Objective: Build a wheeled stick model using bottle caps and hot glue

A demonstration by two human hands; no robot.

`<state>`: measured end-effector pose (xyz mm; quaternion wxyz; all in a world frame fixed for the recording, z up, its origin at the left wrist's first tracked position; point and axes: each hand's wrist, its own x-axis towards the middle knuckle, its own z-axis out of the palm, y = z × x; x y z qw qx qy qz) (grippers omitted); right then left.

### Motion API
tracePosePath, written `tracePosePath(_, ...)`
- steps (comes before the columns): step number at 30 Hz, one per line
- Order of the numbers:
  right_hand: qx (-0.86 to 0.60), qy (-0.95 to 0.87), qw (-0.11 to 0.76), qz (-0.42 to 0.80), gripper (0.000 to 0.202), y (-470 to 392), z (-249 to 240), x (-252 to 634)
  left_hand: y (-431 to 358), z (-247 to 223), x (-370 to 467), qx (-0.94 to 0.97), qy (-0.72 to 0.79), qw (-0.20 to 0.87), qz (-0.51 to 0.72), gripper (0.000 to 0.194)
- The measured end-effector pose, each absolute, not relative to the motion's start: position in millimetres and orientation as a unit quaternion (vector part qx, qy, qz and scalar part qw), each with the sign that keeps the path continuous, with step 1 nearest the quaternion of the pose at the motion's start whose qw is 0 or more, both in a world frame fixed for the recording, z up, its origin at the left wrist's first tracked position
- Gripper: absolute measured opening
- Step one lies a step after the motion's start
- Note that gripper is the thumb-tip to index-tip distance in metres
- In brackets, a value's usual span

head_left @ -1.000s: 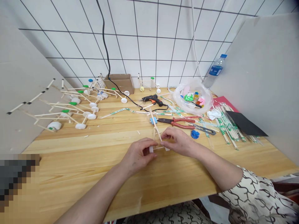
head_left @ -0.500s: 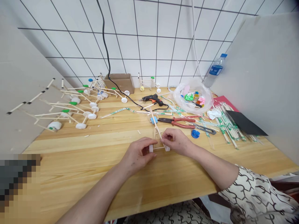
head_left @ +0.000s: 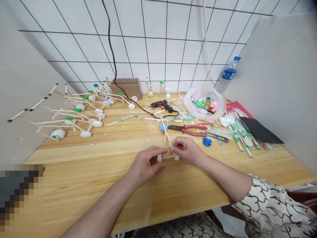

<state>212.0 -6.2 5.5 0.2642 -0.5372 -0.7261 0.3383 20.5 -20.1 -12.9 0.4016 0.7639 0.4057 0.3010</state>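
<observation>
A small frame of pale wooden sticks (head_left: 164, 127) stands on the wooden table between my hands, with a blue wheel (head_left: 163, 128) at its far end and two white wheels at the near end. My left hand (head_left: 146, 165) is closed round the left white wheel (head_left: 159, 157), thumb and fingers on either side of it. With its fingertips pinched, my right hand (head_left: 187, 151) holds the frame's right stick just above the right white wheel (head_left: 176, 157). A thin stick axle joins the white wheels.
Several similar stick models (head_left: 74, 114) stand at the left. Beyond the frame lie a glue gun (head_left: 162, 105) with a black cord and red-handled pliers (head_left: 190, 129). A plastic bag (head_left: 205, 102), wrapped sticks (head_left: 244, 132), a blue cap (head_left: 207, 142) and a bottle (head_left: 228, 74) are at the right.
The near white wheels and the frame have shifted very slightly left. Both hands keep nearly the same place and grip.
</observation>
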Motion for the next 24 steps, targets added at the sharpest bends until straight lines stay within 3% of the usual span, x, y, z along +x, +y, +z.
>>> tracePosePath(24,-0.535,-0.736,0.269,0.316,0.012,-6.7,1.3,210.7,-19.6,-15.0,21.2,0.765,0.397,0.403,0.309,0.029)
